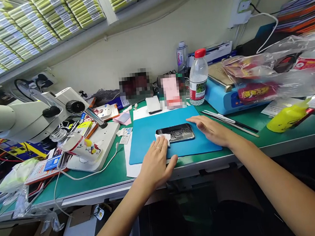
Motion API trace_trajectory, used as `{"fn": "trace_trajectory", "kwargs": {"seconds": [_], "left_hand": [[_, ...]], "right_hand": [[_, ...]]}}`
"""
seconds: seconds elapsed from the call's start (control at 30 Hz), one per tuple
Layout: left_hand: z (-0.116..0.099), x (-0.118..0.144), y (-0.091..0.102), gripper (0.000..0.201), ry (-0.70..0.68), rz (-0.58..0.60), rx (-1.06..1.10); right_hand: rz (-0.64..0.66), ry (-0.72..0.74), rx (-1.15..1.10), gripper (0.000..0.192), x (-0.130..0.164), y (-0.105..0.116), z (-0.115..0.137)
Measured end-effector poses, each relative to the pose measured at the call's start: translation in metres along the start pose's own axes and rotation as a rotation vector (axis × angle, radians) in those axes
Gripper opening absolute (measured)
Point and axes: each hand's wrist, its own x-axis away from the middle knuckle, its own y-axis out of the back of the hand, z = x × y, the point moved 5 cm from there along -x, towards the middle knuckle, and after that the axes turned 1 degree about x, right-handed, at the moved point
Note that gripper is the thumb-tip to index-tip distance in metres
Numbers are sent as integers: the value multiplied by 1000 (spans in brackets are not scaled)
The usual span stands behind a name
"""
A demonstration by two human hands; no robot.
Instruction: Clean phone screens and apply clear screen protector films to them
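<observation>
**What the view leaves unclear**

Two pixelated patches, one dark [135,84] and one pink [171,89], blot out whatever stands at the back of the bench [284,130]. The left hand [155,161] covers part of a white wipe [163,137] and the near end of the phone [176,132]. The microscope [32,115] is cut off by the left edge. The water bottle [198,79] label is too small to read.

Your left hand [155,161]: forearm bare, reaching forward from lower left; palm down, fingers together and extended, thumb splayed to the right, a ring on one finger. Your right hand [211,129]: forearm bare, reaching in from lower right; palm down, flat, fingers together, pointing left. Hands near each other, not touching.
</observation>
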Motion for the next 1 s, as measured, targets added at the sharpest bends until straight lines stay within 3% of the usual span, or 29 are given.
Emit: {"fn": "trace_trajectory", "kwargs": {"seconds": [0.17,0.33,0.43,0.53,0.8,0.9,1.0], "left_hand": [[-20,-29,-4,65,-48,5,56],[-52,-60,-11,80,-122,-54,61],[-59,-72,-15,86,-112,-52,52],[-49,-73,-13,89,-78,-40,49],[18,-34,4,68,46,3,13],[25,-28,4,68,49,20,-13],[19,-32,2,69,45,34,-30]], "right_hand": [[-18,5,-14,90,1,2,7],[-22,9,-6,92,-1,3,7],[-22,0,-1,93,-3,3,3],[-13,-10,3,98,-3,3,2],[-6,-35,-13,96,0,4,6],[-16,-38,-24,94,1,2,5],[-24,-43,-26,92,2,1,5]]}}
